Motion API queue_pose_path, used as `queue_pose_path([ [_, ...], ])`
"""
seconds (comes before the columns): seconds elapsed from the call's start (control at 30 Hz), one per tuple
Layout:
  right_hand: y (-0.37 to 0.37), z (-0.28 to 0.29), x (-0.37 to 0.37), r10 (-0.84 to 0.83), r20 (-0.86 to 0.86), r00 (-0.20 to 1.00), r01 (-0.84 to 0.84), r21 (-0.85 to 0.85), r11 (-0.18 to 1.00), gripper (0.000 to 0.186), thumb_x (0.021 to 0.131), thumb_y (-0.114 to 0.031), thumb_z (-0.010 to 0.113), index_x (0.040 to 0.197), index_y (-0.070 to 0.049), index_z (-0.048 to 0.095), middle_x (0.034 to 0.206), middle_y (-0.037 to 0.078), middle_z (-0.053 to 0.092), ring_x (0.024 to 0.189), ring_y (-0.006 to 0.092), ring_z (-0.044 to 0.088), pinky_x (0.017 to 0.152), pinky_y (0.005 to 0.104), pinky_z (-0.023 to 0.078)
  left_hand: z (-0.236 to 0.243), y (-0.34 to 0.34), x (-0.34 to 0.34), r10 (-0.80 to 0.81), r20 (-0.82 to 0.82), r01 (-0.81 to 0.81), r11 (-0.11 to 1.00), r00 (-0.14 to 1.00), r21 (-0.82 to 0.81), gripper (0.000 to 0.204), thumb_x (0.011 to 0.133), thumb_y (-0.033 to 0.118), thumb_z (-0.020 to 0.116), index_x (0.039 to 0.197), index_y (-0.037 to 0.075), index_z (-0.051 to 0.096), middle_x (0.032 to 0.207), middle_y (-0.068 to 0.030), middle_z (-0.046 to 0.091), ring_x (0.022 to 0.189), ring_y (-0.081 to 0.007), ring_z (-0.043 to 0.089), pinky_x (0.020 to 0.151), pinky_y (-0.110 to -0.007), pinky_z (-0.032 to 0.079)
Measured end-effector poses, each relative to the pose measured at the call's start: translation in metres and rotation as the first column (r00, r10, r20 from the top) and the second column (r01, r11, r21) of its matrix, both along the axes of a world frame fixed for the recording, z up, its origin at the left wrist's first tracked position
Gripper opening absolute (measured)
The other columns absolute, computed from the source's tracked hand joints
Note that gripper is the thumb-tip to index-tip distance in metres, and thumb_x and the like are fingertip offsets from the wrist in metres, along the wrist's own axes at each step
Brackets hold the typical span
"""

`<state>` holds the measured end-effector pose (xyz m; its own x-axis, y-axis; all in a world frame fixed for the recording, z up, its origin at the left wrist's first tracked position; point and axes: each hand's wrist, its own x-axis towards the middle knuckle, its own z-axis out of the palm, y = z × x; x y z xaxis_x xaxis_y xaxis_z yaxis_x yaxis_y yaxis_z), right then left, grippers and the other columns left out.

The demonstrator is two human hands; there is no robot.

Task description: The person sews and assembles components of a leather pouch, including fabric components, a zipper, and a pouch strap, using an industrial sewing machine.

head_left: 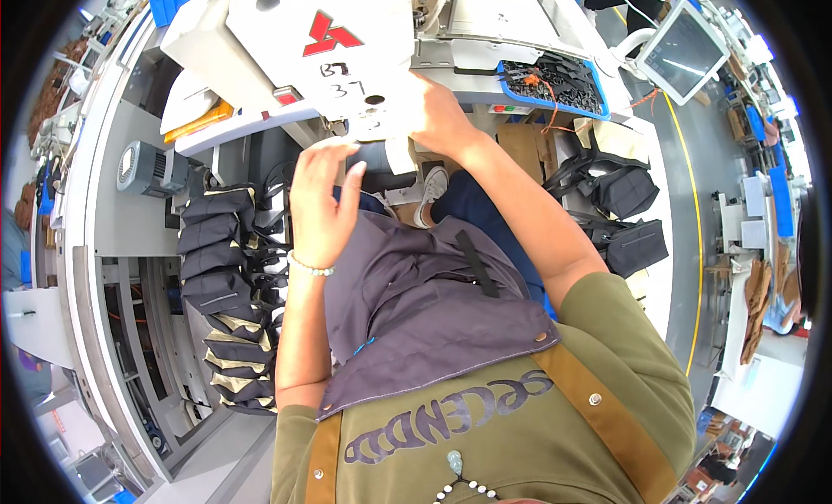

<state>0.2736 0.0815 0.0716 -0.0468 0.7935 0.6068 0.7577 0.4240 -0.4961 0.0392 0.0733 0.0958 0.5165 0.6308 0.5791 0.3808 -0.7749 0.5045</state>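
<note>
Both my hands are at the head of a large white sewing machine point(286, 36). My left hand point(322, 192), with a beaded bracelet at the wrist, has its fingers stretched out and its thumb apart, beside the machine's lower front. My right hand point(440, 121) reaches to the right side of the head; its fingertips are hidden behind the white casing. Between the hands, under the head, shows a dark fabric piece point(371, 157) with a cream strip point(401, 156). Whether either hand touches this piece I cannot tell.
A stack of black-and-cream sewn pouches point(221, 253) hangs at my left, near a grey motor point(152, 168). At the right lie black pouches with straps point(626, 192). A blue tray point(555, 88) holds small dark parts and orange cord. Beyond stands a screen point(685, 52).
</note>
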Motion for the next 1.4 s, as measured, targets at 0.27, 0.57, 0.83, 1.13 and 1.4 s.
queue_pose_path([
  [0.27,0.016,0.003,0.023,0.072,0.039,0.997,-0.068,-0.106,0.992,0.029,0.088,-0.024,0.064,0.112,-0.01,0.068,0.108,0.013,0.068,0.095,0.035,0.065,0.08,0.0424,0.053,-0.005,0.01,0.0,0.076,0.468,0.302,0.671,0.88,-0.677,0.023,0.103,0.009,0.054,0.122,-0.002,0.062,0.122,-0.0112,0.067,0.106,-0.0171,0.064,0.094,-0.029,0.05],
  [0.57,0.011,0.027,0.026,0.135,0.093,0.987,-0.094,-0.353,0.931,0.03,0.087,-0.019,0.06,0.114,-0.007,0.067,0.1,0.019,0.07,0.087,0.0387,0.066,0.077,0.0433,0.053,0.001,0.008,0.006,0.226,0.697,0.638,0.286,0.681,-0.715,0.031,0.1,0.006,0.054,0.128,-0.008,0.056,0.134,-0.019,0.059,0.121,-0.0325,0.062,0.104,-0.04,0.051],
  [0.83,0.005,0.019,0.018,0.198,-0.003,0.98,-0.196,-0.159,0.968,0.042,0.088,-0.018,0.059,0.129,-0.01,0.063,0.089,0.016,0.071,0.073,0.0315,0.067,0.067,0.0389,0.052,0.003,-0.003,0.02,0.181,0.726,0.694,0.213,0.663,-0.687,0.036,0.097,0.007,0.059,0.13,-0.007,0.056,0.127,-0.0167,0.063,0.119,-0.0277,0.063,0.104,-0.04,0.05],
  [1.13,-0.02,0.024,0.014,0.14,-0.232,0.963,-0.247,-0.544,0.801,0.049,0.09,-0.017,0.062,0.139,-0.015,0.059,0.054,-0.001,0.048,0.044,0.0076,0.041,0.046,0.0264,0.036,0.008,-0.036,0.027,0.119,0.658,0.614,0.268,0.743,-0.742,0.038,0.099,0.006,0.054,0.136,-0.004,0.054,0.116,-0.0081,0.065,0.097,-0.0132,0.065,0.088,-0.025,0.051],
  [1.4,-0.021,0.017,0.013,0.127,-0.223,0.967,-0.229,-0.53,0.817,0.048,0.092,-0.018,0.061,0.14,-0.015,0.059,0.052,-0.001,0.045,0.045,0.0079,0.037,0.047,0.0269,0.036,-0.006,-0.029,0.01,-0.204,0.401,0.448,0.49,0.893,-0.748,0.044,0.086,-0.011,0.054,0.125,0.005,0.065,0.146,-0.0094,0.037,0.077,-0.0102,0.068,0.067,-0.022,0.053],
])
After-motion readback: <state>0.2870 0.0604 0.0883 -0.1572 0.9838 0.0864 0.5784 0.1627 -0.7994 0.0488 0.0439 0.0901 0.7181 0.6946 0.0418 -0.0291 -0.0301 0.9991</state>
